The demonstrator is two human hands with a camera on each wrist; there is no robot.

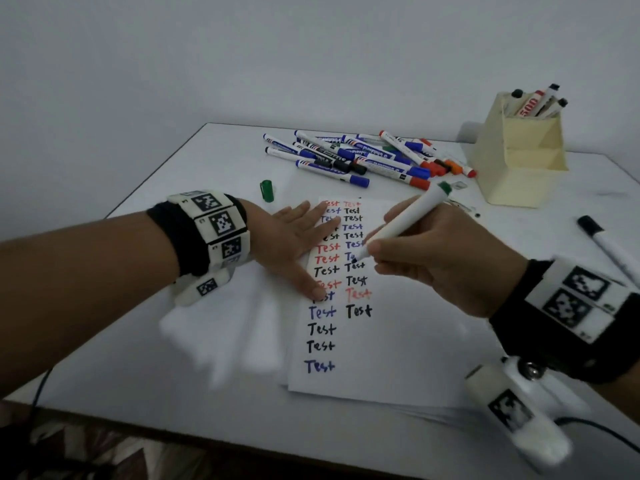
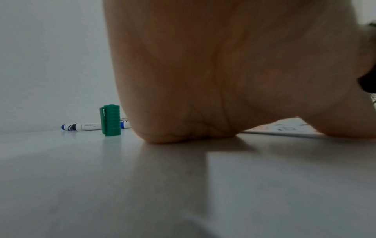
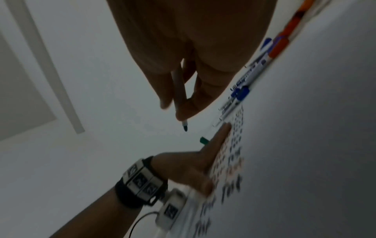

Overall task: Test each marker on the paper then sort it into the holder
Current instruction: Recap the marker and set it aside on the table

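1. From the head view, we hold the uncapped green marker [image 1: 403, 221] in our right hand [image 1: 446, 261], fingers pinched near its tip, which sits low over the second column of "Test" words on the paper [image 1: 398, 341]. Our left hand [image 1: 298, 244] lies flat with fingers spread, pressing the paper's left edge. To do this step well, we judge the tip should go to a blank spot, below the last word, with the sheet kept pinned. The holder [image 1: 519, 157] stands far right with a few markers in it; the marker pile [image 1: 356, 155] lies behind the paper.
2. Low at the left wrist, our palm [image 2: 203, 80] rests on the table [image 2: 183, 185]; the green cap [image 2: 111, 122] stands just beside it.
3. At the right wrist, fingers [image 3: 189, 104] clasp the barrel, and the green tip [image 3: 185, 128] looks just clear of the sheet.
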